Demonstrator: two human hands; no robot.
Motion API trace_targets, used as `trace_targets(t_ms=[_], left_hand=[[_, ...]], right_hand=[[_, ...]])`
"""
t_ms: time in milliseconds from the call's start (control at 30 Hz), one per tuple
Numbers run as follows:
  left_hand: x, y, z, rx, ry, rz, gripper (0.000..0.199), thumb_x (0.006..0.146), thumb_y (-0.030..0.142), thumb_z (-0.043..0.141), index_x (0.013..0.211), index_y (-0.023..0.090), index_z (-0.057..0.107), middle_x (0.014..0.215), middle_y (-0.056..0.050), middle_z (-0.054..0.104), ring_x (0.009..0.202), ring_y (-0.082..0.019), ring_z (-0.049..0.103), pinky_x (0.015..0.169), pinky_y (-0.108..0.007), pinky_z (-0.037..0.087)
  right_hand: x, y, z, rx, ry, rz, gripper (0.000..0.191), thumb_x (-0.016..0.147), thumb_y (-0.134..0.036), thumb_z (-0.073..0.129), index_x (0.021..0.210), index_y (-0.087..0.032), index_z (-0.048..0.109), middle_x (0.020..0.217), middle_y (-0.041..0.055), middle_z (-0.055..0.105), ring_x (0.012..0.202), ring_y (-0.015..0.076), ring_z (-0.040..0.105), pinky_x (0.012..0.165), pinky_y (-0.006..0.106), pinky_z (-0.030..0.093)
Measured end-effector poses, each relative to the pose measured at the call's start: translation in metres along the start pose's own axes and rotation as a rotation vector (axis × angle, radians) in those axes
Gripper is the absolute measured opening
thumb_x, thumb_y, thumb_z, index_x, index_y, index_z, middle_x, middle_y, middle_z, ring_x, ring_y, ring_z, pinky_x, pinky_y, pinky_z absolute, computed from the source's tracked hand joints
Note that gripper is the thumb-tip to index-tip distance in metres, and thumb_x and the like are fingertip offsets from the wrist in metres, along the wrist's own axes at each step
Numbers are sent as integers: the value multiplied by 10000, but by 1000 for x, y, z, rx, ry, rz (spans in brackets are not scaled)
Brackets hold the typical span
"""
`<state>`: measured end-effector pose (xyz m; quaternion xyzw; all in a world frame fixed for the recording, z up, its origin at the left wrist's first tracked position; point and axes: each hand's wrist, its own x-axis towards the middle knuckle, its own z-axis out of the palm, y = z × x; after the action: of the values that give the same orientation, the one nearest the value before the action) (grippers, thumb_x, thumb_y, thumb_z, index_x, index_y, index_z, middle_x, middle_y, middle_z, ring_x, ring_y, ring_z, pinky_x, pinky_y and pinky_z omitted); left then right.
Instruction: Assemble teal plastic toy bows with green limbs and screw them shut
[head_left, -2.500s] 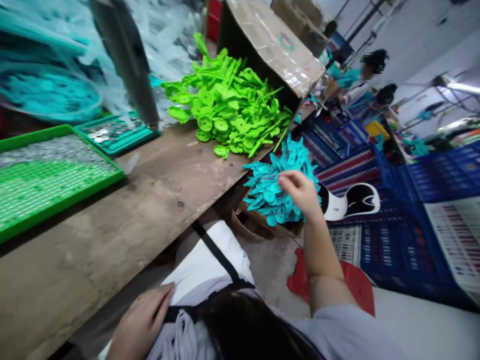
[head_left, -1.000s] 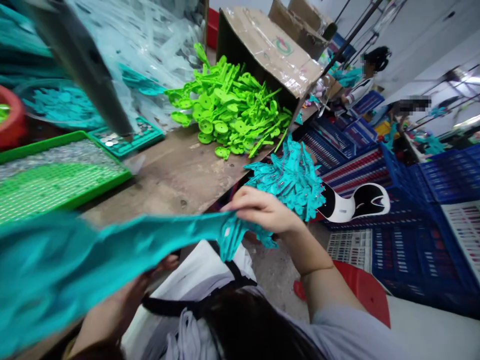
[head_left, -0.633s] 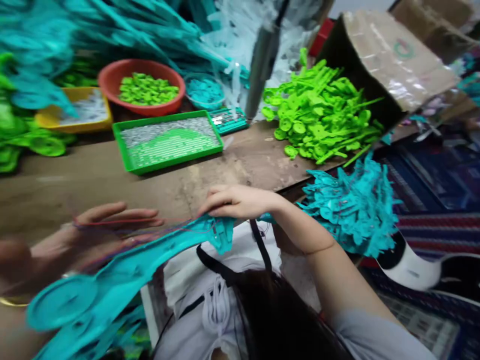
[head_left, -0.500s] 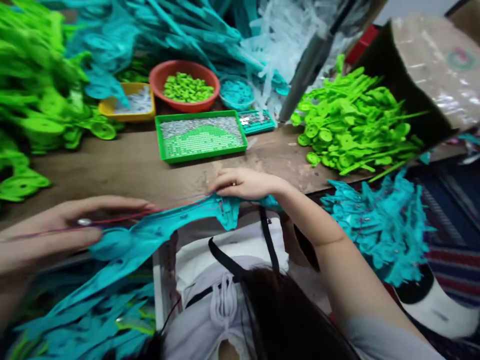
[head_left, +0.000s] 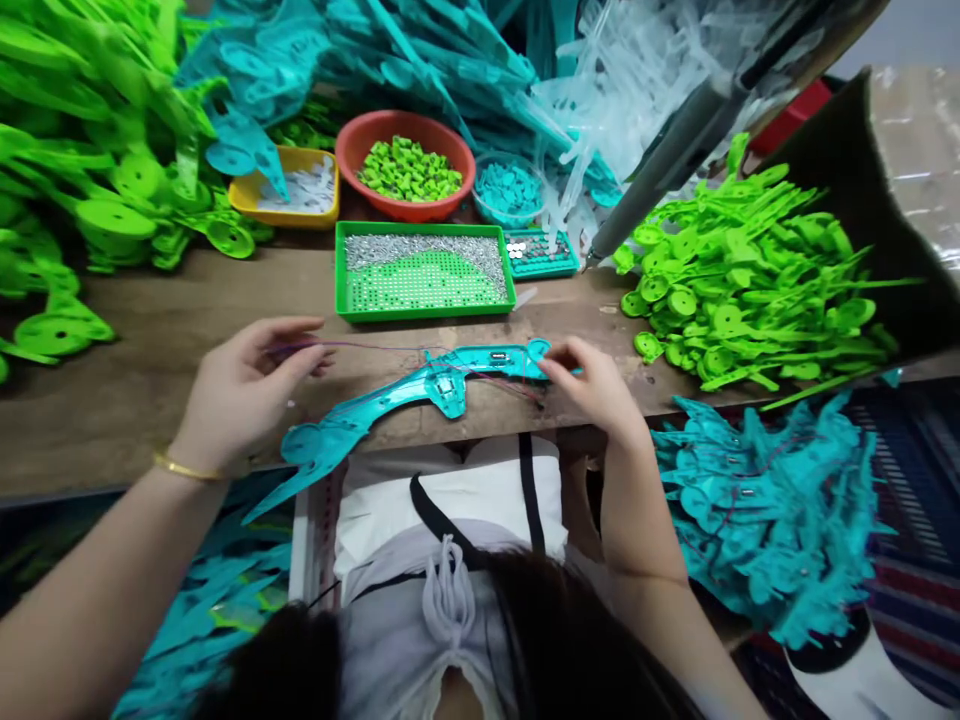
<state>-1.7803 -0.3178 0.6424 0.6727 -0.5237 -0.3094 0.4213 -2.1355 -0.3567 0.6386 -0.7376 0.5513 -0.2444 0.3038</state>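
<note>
A turquoise plastic part (head_left: 448, 385) shaped like a bow lies across the front edge of the wooden table, its pointed end jutting over the edge at the left. Thin wires run along it, and a small metal piece sits in its right half. My left hand (head_left: 251, 385), left of the part, pinches a thin purple wire (head_left: 360, 346) that stretches right towards the part. With thumb and forefinger, my right hand (head_left: 592, 385) grips the right end of the turquoise part.
Behind the part stand a green tray (head_left: 425, 310) of small metal pieces, a red bowl (head_left: 405, 207), a yellow box (head_left: 285, 215) and a screwdriver (head_left: 652, 165) hanging at an angle. Green parts (head_left: 742, 280) are heaped right, turquoise parts (head_left: 772, 500) below them.
The turquoise part has gone up and right onto the table. My left hand has left its left end and moved right with the wire; my right hand has shifted right to its other end.
</note>
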Motion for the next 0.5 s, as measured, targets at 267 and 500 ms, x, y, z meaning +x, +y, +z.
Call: trace_targets(t_ms=[267, 500], left_hand=[[-58, -18, 60, 162, 139, 143, 231, 904, 325, 555, 1010, 163, 681, 964, -71, 724, 914, -192, 679, 865, -341, 546], [-19, -13, 58, 245, 133, 248, 241, 900, 363, 549, 1005, 198, 690, 1014, -50, 725, 954, -204, 673, 899, -328, 523]], right_hand=[[-59, 35, 36, 89, 106, 12, 97, 900, -243, 572, 934, -214, 658, 1008, 85, 676, 979, 214, 636, 875, 379, 511], [-55, 29, 21, 810, 162, 288, 225, 779, -419, 742, 910, -237, 721, 746, 2, 704, 632, 136, 665, 617, 271, 563]])
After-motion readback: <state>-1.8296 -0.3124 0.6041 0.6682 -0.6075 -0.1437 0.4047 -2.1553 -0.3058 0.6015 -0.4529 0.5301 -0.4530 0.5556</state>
